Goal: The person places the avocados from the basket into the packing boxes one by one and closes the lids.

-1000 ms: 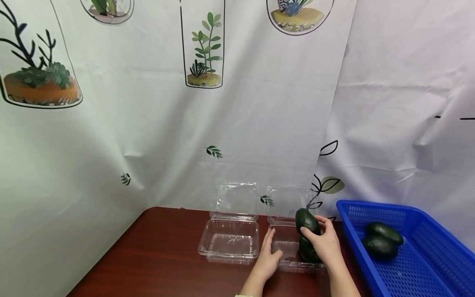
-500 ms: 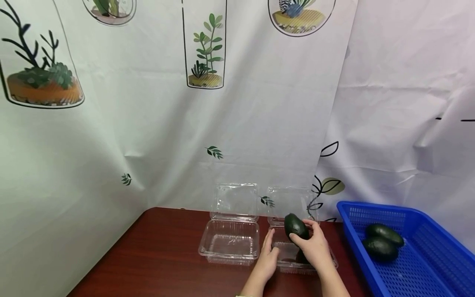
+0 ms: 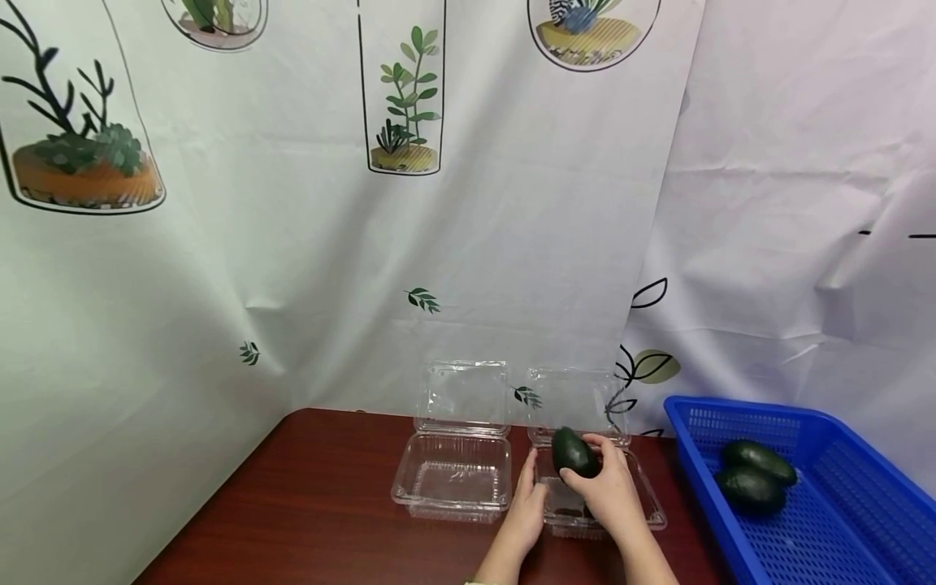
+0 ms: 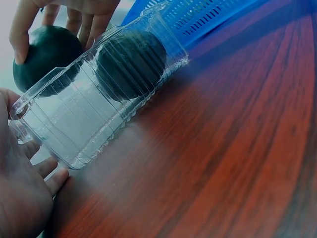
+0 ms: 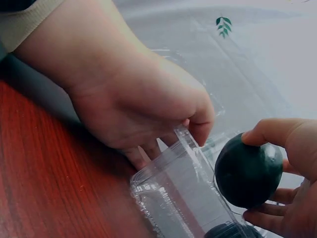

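My right hand (image 3: 608, 489) grips a dark green avocado (image 3: 573, 452) between thumb and fingers, over the left part of a clear plastic clamshell box (image 3: 649, 492). In the left wrist view another avocado (image 4: 131, 65) sits inside that box, at the end away from my left hand; in the head view my right hand mostly hides it. My left hand (image 3: 523, 510) holds the box's left side, its thumb at the rim and its fingers against the outer wall, as the right wrist view shows. The box's lid (image 3: 574, 398) stands raised behind.
Left of this box stands a second clear clamshell box (image 3: 453, 479) with its lid up. A blue plastic basket (image 3: 848, 520) on the right holds two avocados (image 3: 753, 490). A printed white cloth (image 3: 512, 244) hangs behind the brown table (image 3: 292, 504).
My right hand has carried the avocado leftward and slightly lower, from above the avocado in the box to the box's left part. The left hand stays at the box's side.
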Action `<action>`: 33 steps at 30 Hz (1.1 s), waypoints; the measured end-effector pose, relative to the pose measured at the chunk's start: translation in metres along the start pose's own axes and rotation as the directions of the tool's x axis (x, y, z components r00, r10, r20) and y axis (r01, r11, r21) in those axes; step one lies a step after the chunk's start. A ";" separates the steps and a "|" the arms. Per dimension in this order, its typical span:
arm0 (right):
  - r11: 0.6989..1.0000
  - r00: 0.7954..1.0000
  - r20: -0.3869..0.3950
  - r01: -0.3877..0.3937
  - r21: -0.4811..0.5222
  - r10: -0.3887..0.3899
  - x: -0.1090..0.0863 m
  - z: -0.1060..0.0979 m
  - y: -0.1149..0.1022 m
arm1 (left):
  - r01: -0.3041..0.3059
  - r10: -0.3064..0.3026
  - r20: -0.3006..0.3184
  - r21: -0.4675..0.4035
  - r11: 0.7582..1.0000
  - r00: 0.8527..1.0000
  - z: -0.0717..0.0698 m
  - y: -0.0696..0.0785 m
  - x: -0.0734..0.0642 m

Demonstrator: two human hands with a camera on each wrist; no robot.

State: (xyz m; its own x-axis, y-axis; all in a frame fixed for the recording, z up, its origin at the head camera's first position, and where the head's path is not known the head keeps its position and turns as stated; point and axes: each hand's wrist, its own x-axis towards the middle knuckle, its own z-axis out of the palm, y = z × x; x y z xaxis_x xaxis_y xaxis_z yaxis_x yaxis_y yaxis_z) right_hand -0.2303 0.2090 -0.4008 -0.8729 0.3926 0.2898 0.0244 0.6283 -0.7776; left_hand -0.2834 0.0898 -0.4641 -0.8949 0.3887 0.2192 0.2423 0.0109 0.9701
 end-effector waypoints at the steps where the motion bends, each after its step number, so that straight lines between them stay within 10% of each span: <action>1: 1.000 1.000 -0.004 0.005 -0.011 -0.005 0.000 0.001 0.000 | -0.002 0.002 0.001 0.000 1.000 1.000 0.000 -0.001 0.000; 33: 0.950 0.988 0.138 0.105 -0.294 -0.067 -0.003 0.020 0.006 | -0.073 0.073 -0.001 0.027 0.997 0.997 -0.001 -0.002 -0.004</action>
State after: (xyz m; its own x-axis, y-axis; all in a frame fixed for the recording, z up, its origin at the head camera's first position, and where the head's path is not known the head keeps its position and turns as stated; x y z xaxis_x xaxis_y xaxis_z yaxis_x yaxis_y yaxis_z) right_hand -0.2373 0.1986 -0.4173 -0.9313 0.2535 0.2616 0.0747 0.8359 -0.5438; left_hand -0.2807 0.0874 -0.4671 -0.8752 0.3877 0.2894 0.3169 0.0074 0.9484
